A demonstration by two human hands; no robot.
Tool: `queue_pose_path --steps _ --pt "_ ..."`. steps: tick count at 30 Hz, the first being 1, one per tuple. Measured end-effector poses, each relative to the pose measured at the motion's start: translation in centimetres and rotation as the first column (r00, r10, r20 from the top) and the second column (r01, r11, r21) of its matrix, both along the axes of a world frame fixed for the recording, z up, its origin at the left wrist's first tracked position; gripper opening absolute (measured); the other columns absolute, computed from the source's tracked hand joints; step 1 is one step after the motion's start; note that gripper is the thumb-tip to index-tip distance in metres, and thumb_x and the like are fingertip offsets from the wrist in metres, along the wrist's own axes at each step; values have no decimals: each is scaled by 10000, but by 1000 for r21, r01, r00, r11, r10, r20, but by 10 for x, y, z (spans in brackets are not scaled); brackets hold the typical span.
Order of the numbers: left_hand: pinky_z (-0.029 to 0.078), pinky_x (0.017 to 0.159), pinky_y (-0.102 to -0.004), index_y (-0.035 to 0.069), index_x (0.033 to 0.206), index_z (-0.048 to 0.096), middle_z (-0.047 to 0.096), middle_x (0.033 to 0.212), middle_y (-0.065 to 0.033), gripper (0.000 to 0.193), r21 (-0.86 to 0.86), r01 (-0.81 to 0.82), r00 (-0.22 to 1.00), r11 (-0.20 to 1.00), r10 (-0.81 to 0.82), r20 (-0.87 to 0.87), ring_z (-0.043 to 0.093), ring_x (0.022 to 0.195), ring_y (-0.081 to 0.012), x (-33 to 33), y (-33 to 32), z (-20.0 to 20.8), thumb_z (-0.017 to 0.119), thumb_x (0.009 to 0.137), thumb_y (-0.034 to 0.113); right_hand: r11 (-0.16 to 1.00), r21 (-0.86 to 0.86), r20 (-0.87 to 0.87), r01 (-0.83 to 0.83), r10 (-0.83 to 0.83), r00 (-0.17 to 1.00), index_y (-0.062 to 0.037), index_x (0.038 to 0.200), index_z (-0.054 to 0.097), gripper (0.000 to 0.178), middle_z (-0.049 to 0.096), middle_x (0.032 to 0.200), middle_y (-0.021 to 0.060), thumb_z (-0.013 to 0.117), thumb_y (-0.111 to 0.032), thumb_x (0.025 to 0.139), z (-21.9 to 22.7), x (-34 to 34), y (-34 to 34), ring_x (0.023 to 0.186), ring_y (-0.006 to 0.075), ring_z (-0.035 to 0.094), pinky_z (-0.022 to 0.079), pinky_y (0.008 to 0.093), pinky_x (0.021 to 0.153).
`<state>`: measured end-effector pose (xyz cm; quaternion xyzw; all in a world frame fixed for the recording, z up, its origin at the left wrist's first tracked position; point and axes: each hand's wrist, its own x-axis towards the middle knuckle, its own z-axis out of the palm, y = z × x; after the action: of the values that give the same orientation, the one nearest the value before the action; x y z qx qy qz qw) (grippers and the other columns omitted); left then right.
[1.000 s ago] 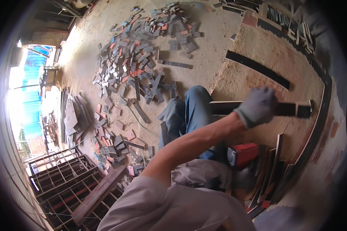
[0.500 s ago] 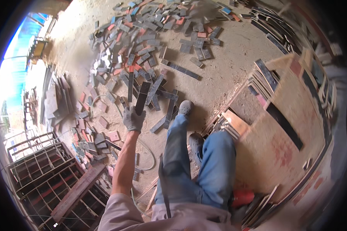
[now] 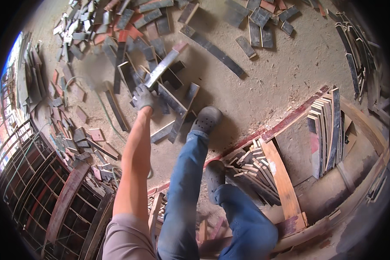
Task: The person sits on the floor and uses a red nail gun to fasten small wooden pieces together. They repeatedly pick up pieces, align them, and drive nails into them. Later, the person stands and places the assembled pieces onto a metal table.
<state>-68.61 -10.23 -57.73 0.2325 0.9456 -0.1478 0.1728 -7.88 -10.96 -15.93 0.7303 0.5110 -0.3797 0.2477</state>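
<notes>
grey and gloved, the left hand (image 3: 142,97) is set against the near end of a strip (image 3: 162,68) atop the heap (image 3: 134,43); whether it is gripped cannot be told. the right hand is not shown. strips are loosely crossed there, apparently unsorted. beyond the shoes (image 3: 207,120), slats (image 3: 327,130) are packed closely, probably saving space.

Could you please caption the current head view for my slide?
A gloved left hand amid dark board strips scattered across a dusty floor.
</notes>
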Motion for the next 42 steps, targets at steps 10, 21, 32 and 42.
queue_pose_path --steps 10,21,32,42 --pt "540 826 -574 94 1054 632 655 1056 -184 194 452 109 987 885 -152 59 660 982 -434 54 9 43 730 891 133 999 -29 19 22 -21 1000 -60 1383 623 600 689 1299 221 780 -389 906 -3 -10 -1 1127 417 672 521 493 969" --pt "527 820 -504 92 1084 700 652 1017 -154 285 734 162 956 659 -289 48 641 957 -395 187 21 276 757 810 40 994 105 -124 24 -11 992 -69 1363 635 558 697 1271 215 769 -377 918 35 15 -13 1088 411 679 529 489 936" --pt "603 880 -473 76 1530 560 697 1321 -215 786 748 69 931 660 -313 191 724 1082 -414 213 -73 365 849 806 177 962 261 -289 -77 154 945 -77 1342 648 515 705 1243 209 759 -366 931 44 45 -19 1048 406 686 537 485 903" --pt "589 978 -467 28 1502 565 756 1238 -248 813 405 -472 840 783 262 474 754 1125 -401 212 -195 307 856 822 364 966 218 -285 -137 197 938 -85 1324 660 477 712 1217 204 749 -356 942 26 30 -12 1012 401 693 544 482 873"
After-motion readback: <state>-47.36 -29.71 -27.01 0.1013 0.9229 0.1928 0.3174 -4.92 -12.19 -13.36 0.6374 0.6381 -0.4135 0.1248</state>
